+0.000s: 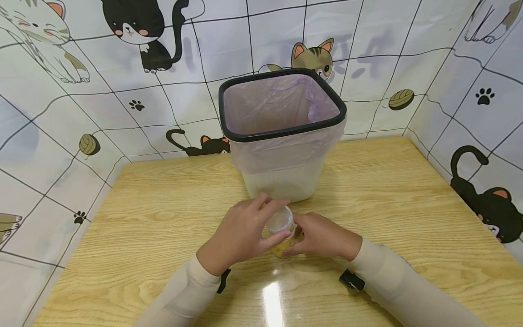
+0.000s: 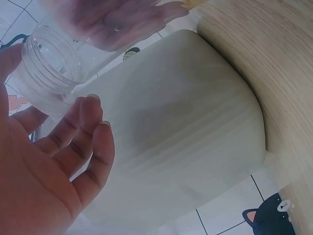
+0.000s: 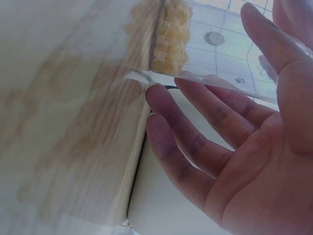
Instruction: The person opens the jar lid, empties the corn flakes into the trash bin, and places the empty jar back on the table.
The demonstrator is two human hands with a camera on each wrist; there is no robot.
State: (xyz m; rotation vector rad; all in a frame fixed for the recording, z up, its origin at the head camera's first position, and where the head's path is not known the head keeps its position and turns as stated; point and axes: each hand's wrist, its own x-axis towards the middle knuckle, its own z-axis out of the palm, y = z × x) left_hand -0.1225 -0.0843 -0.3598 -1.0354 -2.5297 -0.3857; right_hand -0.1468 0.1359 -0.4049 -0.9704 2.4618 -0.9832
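A clear jar (image 1: pixel 280 220) stands on the wooden table in front of the bin, with yellow pieces (image 3: pixel 172 39) at its bottom. My left hand (image 1: pixel 249 229) grips its upper part from the left, fingers over the far side of the rim and thumb across the near side. In the left wrist view the jar's clear top (image 2: pixel 54 63) shows ring-shaped ridges between thumb and fingers. Lower on the right side, my right hand (image 1: pixel 323 236) holds the jar's body between thumb and fingers. The right wrist view has its fingers (image 3: pixel 195 137) curved along the jar wall.
Directly behind the hands stands a pale bin (image 1: pixel 282 177) with a black rim (image 1: pixel 286 133) and a thin lilac liner (image 1: pixel 261 104). The table (image 1: pixel 171 204) backs onto wall sheeting printed with cats (image 1: pixel 155 27). Dark straps (image 1: pixel 352 279) sit at both wrists.
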